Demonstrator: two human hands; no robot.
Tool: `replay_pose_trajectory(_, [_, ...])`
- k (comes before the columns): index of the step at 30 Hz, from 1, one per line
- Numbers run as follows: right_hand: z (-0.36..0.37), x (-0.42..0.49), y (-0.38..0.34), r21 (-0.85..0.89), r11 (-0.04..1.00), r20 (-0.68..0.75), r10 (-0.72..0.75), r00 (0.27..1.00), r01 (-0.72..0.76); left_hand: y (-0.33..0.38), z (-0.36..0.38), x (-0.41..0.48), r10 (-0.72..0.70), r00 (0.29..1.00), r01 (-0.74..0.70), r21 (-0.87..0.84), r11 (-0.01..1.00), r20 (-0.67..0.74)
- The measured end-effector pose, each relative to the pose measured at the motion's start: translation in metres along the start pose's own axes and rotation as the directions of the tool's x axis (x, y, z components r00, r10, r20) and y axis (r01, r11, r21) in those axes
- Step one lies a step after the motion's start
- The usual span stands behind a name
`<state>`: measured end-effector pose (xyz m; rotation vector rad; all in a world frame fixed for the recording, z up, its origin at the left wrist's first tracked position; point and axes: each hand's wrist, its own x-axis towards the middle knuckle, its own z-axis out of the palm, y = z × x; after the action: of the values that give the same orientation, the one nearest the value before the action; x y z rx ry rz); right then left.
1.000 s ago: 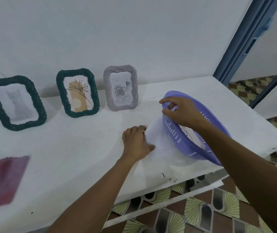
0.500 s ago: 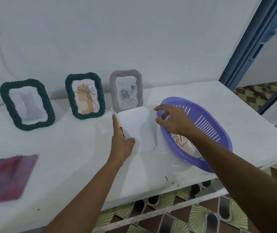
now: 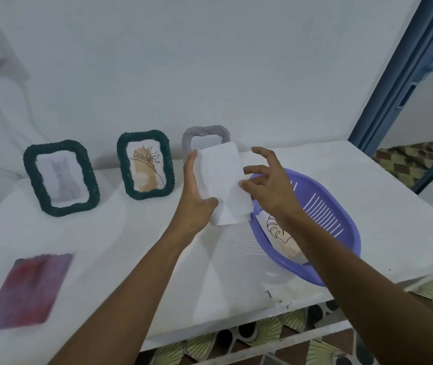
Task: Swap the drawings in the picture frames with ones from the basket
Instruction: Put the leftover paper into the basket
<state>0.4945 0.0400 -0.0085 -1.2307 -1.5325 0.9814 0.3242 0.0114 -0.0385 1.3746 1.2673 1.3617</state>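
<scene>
The left hand (image 3: 194,204) grips a white sheet (image 3: 220,180), thumb on its face, and holds it up before the grey frame (image 3: 205,133). Half a second ago the sheet was lower, beside the basket (image 3: 341,233). The right hand (image 3: 270,185) has left the basket rim; its fingers are spread, the tips touching the sheet's edge. Three frames stand on the desk (image 3: 157,259): cat frame (image 3: 61,177), plant frame (image 3: 145,164), and the grey one. One leaf drawing (image 3: 278,233) lies in the single basket. One red sheet (image 3: 26,288) lies far left. The small print under the plant is unreadable.

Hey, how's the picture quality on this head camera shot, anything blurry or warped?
Head view: soft, even light with faint shadows; the red-purple sheet at lower left is smeared by blur; the white paper in the left hand looks washed out; the wide-angle lens tilts the blue door frame.
</scene>
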Motion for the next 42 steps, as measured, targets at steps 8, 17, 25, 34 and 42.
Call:
replay_pose_trajectory(8, [-0.015, -0.006, 0.002, 0.102, 0.994, 0.022, -0.037, 0.999, 0.035, 0.005, 0.008, 0.004, -0.002, 0.995, -0.004, 0.051, 0.999, 0.099])
replay_pose_trajectory(17, [-0.008, -0.008, -0.002, 0.286, 0.958, 0.012, -0.008, 1.000, 0.004, 0.015, 0.024, 0.008, 0.132, 0.990, -0.117, 0.256, 0.960, -0.043])
replay_pose_trajectory(25, [0.001, -0.004, -0.004, 0.411, 0.911, 0.073, -0.006, 0.997, -0.025, 0.014, 0.025, 0.013, 0.075, 0.997, -0.073, 0.057, 0.996, -0.030])
replay_pose_trajectory(34, [-0.022, 0.001, 0.021, 0.010, 0.999, -0.129, -0.038, 0.991, 0.040, 0.007, 0.043, 0.016, 0.119, 0.993, -0.117, 0.056, 0.992, -0.024])
replay_pose_trajectory(42, [-0.044, -0.009, 0.032, 0.056, 0.998, -0.204, 0.038, 0.978, -0.028, -0.004, 0.080, 0.011, 0.159, 0.980, -0.178, 0.164, 0.970, 0.119])
